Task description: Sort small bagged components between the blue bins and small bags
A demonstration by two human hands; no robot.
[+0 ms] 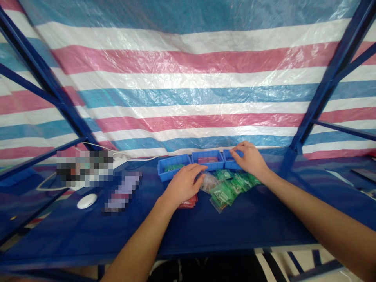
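My left hand is over red packets and beside clear plastic bags. Its fingers stretch to the right, with the thumb apart from them. At the right-hand blue bin, my right hand hovers over the rim with thumb and forefinger tips brought together. Whatever lies between those tips is too small to make out. Several green packets in clear plastic are spread between and below the hands. The middle blue bin contains red packets, and the left blue bin contains green ones.
A white oval object and a blurred-out flat item lie on the blue table at left. White cables run along the back. Blue metal posts frame a striped plastic sheet behind the bins.
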